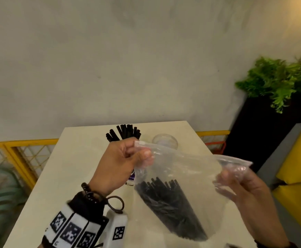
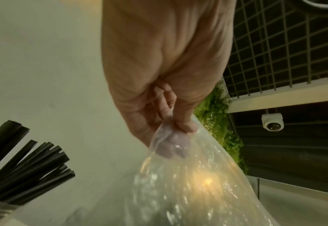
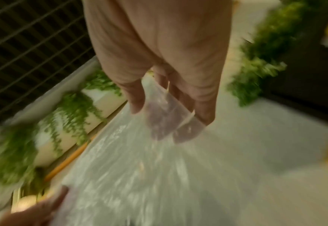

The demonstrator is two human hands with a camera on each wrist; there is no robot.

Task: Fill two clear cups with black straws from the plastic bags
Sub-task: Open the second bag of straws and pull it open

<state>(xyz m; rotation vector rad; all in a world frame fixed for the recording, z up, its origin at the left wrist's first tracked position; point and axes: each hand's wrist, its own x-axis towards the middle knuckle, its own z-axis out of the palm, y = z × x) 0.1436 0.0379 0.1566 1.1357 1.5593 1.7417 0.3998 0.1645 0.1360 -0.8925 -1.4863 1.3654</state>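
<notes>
Between both hands: plastic bag of black straws | left hand, right hand pinch its mouth | beyond left hand: filled cup done | empty cup left

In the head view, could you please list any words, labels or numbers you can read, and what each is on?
No text can be read.
Purple label behind the left hand: print too small and blurred.
White wrist-band tags: black square code patterns only, no words.
Clear plastic bag: no print visible.
</notes>
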